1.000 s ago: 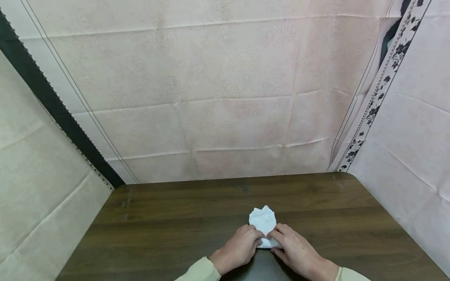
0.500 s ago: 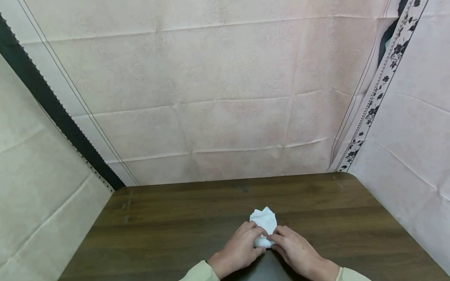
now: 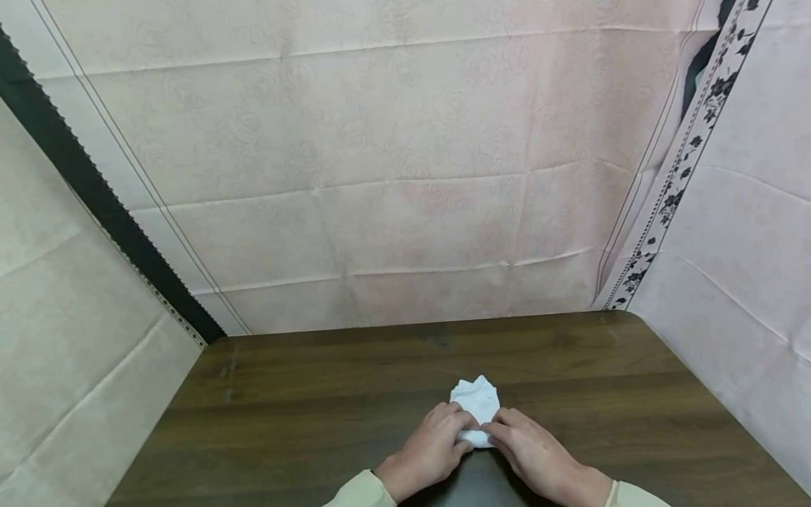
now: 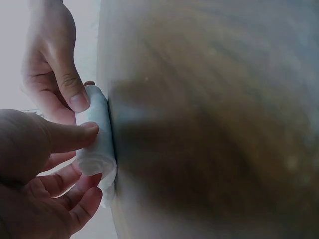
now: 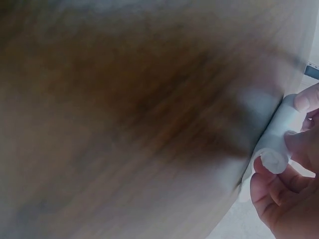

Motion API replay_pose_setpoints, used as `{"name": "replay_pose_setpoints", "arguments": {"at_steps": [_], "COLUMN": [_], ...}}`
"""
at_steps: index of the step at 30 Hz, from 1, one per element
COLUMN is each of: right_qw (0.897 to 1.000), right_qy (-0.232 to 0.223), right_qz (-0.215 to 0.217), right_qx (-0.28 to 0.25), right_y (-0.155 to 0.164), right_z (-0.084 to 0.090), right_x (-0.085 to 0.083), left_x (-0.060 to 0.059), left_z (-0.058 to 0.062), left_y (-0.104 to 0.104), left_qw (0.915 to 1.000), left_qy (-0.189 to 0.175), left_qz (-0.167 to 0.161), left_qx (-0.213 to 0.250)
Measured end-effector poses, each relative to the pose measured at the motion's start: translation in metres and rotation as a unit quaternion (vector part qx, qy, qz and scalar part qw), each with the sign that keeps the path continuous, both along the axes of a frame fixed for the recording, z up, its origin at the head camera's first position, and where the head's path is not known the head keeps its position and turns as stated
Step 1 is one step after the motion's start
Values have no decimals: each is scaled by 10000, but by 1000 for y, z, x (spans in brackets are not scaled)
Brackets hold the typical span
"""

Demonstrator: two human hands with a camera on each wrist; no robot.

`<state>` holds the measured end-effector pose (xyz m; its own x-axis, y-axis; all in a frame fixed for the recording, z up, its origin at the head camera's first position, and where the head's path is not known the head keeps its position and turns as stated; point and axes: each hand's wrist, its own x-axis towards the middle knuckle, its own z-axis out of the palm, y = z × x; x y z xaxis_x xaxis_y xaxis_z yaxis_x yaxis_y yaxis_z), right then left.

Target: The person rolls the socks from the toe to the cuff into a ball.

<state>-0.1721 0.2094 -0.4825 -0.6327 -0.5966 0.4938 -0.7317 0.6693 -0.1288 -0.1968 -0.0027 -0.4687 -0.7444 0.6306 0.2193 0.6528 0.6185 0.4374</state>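
Where the two hands met near the front of the table, both had hold of a small white cloth that lay on the wood. The left hand had its fingers curled around the near, rolled-up end of the cloth; in the left wrist view its thumb pressed against the side of the roll while the other fingers cupped it from below. The right hand gripped the same rolled end from the other side, its fingertips pinching the roll, whose spiral end showed in the right wrist view. The two hands touched or nearly touched each other over the roll. The far part of the cloth, not yet rolled, lay flat on the table beyond the fingers, with a wavy far edge. Pale sleeves covered both wrists at the bottom edge of the head view. The dark wooden table stood enclosed by pale pink patterned fabric at the back and on both sides, with a black floral border strip running down at the right.
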Motion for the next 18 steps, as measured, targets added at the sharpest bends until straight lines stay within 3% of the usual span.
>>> {"name": "replay_pose_setpoints", "arguments": {"at_steps": [6,14,18], "right_qw": [9999,9992,9996], "right_qy": [108,404,275], "right_qz": [-34,-37,-35], "right_qx": [1,-26,-60], "right_y": [-1,0,0], "right_z": [0,1,4], "right_x": [1,0,-1], "left_x": [-2,-5,-6], "left_z": [1,0,1], "left_y": [-2,-2,-4], "left_qw": [9997,9996,9994], "left_qy": [177,151,169], "left_qz": [-151,-224,-253], "left_qx": [4,-119,-166]}}
